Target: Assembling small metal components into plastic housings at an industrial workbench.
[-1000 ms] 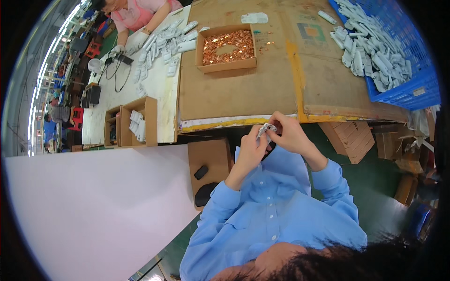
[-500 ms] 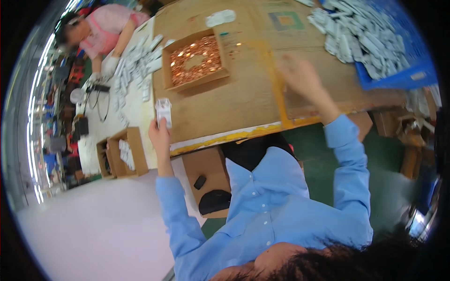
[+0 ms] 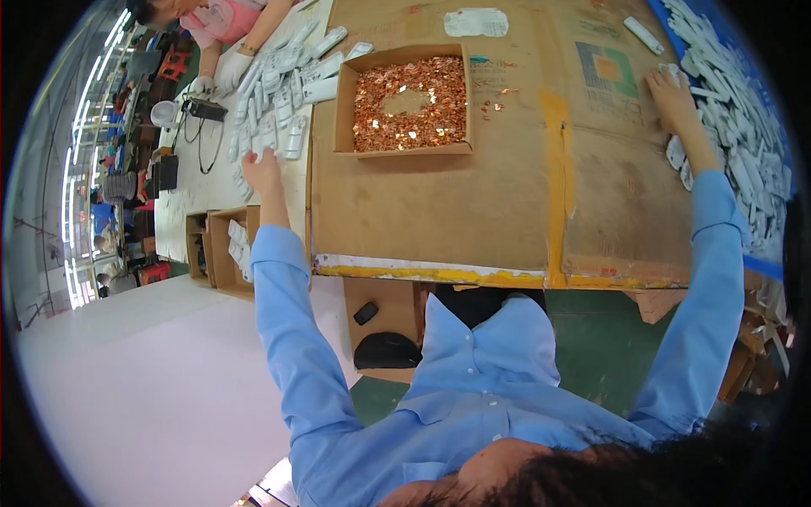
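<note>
On the left, my left hand [image 3: 263, 176] is at the near edge of a pile of white elongated plastic casings [image 3: 296, 135], thumb and fingers apart beside one casing. Over on the right, my right hand [image 3: 676, 106] has its fingers closed around a white plastic casing [image 3: 672, 71] at the edge of a larger heap of similar casings [image 3: 743, 165]. The fingertips there are partly hidden. Between my hands, farther back, stands an open cardboard box [image 3: 410, 154] of small shiny copper-coloured metal pieces [image 3: 372, 110].
Brown cardboard with yellow tape [image 3: 557, 194] covers the table. A blue crate [image 3: 764, 264] is under the right heap. One loose casing [image 3: 644, 35] lies at the back right. Small cardboard boxes [image 3: 221, 253] sit at the left. Across the table, a co-worker's gloved hands [image 3: 228, 72] are near the casings.
My left hand has moved left to the pile, and the casing it held has left its grip. My right hand has reached right to the heap and closed on a casing. The view has shifted.
</note>
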Demonstrator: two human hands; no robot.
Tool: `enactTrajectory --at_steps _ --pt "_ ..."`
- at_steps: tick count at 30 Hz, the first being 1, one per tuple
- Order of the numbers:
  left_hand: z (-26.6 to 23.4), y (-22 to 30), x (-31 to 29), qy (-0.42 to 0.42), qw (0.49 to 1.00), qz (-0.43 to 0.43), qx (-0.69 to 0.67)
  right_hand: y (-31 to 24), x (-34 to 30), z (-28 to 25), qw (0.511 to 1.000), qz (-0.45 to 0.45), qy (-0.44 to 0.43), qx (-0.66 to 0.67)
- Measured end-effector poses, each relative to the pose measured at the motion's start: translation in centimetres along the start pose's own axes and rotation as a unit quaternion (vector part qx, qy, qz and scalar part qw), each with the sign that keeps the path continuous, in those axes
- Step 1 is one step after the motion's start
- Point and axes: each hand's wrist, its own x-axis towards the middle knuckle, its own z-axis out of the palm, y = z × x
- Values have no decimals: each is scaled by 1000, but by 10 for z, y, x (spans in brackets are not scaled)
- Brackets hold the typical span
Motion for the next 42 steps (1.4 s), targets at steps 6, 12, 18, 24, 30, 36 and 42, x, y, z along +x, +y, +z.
enactTrajectory --at_steps 6,12,18,24,30,36,42 --pt "3 38 -72 19 990 130 -58 4 14 22 997 2 76 -32" --pt "-27 80 -183 -119 984 80 -106 4 1 35 988 16 78 -134" --pt "-46 45 -239 -183 972 117 -87 -2 -1 30 983 7 128 -128" --pt "-64 50 -264 -203 967 71 -139 1 0 22 983 -27 148 -101" --pt "-75 53 -277 -210 965 86 -134 -3 6 49 952 -6 262 -156" --pt "-77 40 -280 -220 965 106 -99 10 22 85 955 -52 253 -145" --pt "-63 50 -279 -231 961 77 -134 -2 7 36 963 -60 215 -149"
